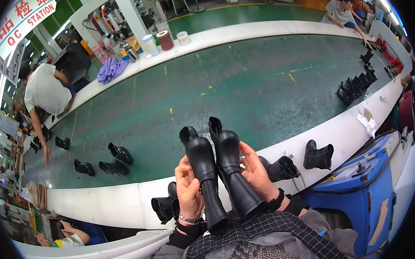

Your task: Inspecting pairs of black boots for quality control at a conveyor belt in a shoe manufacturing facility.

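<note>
The left hand [189, 190] and the right hand [257, 174] hold a pair of black boots side by side, soles up and toes pointing away, over the person's lap at the near rim of the table [117, 201]. The left grip is clenched round the shaft of the left boot [204, 170]; the right grip wraps the shaft of the right boot [234, 173] from the outside. The two boots touch along their inner sides, which lets heels and soles be compared at a glance, and the hands sit low on the shafts so the soles stay bare to view.

On the white rim just beside the right hand stand two more boots: one [280, 168] leaning close by the wrist, another [317, 156] upright further right. A further black boot [164, 207] hangs below the rim near the left wrist. Out on the green belt [243, 89] lie loose boots [116, 159] to the left and a row [357, 86] at far right. A person in a white shirt [46, 92] bends over the belt at the left; another person [340, 12] leans on the far rim. A purple cloth [110, 70] and tape rolls [165, 40] sit on the far rim.
</note>
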Tool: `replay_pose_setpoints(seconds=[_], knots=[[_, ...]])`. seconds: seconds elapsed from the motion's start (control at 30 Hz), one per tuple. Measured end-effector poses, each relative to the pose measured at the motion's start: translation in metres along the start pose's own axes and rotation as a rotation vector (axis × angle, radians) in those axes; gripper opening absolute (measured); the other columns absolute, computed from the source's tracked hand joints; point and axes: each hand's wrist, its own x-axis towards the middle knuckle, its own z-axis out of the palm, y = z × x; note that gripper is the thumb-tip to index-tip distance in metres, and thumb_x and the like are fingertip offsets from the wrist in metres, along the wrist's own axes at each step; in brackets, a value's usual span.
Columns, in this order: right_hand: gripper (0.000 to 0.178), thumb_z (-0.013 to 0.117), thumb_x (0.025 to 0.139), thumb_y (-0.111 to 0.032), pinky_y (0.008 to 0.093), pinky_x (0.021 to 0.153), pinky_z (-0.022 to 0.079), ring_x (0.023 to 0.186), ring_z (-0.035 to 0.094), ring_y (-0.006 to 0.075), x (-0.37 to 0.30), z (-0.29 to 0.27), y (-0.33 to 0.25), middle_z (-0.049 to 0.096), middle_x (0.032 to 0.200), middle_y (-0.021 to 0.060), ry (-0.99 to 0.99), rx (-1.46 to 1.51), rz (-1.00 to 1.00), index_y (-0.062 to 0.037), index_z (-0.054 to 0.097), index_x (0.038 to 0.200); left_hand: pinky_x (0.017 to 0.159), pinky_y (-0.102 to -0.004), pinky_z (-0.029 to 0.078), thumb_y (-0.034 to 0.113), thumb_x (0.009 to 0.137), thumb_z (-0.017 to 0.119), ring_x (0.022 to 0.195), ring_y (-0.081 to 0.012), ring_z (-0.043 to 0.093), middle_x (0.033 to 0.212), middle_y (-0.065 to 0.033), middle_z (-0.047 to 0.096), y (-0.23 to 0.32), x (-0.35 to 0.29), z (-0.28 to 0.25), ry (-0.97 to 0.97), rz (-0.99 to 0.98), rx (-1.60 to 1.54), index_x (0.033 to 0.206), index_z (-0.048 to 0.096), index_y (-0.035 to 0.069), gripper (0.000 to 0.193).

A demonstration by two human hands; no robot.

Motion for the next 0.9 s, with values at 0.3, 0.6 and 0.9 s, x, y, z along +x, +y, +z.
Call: replay_pose_setpoints(seconds=[0.3, 0.6, 0.9], knots=[[0.046, 0.054, 0.095, -0.038, 0.0209, 0.082, 0.046, 0.094, 0.055, 0.0054, 0.001, -0.02, 0.008, 0.058, 0.103, -0.0011, -0.008, 0.321, 0.477, -0.0027, 0.05, 0.124, 0.089, -0.031, 0.05, 0.016, 0.084, 0.069, 0.1, -0.0204, 0.063, 0.112, -0.0125, 0.062, -0.007, 0.0, -0.039, -0.107, -0.681, -0.291, 0.127, 0.046, -0.005, 0.053], [0.042, 0.059, 0.091, -0.035, 0.0321, 0.077, 0.056, 0.089, 0.067, 0.02, 0.017, -0.038, 0.004, 0.067, 0.105, 0.0097, 0.112, 0.715, 0.287, -0.0039, 0.059, 0.119, 0.103, -0.0492, 0.042, 0.021, 0.094, 0.055, 0.119, -0.0315, 0.053, 0.128, -0.0156, 0.055, -0.012, 0.008, -0.035, 0.294, -0.491, -0.746, 0.126, 0.05, 0.0, 0.039], [0.037, 0.06, 0.09, -0.039, 0.026, 0.057, 0.057, 0.079, 0.067, 0.0156, 0.008, -0.001, 0.002, 0.067, 0.097, 0.0068, 0.392, 0.42, 0.211, -0.0066, 0.06, 0.109, 0.08, -0.0361, 0.056, 0.025, 0.084, 0.07, 0.101, -0.0231, 0.062, 0.112, -0.009, 0.062, -0.014, 0.002, -0.031, 0.613, -0.337, -0.499, 0.112, 0.056, 0.006, 0.037]])
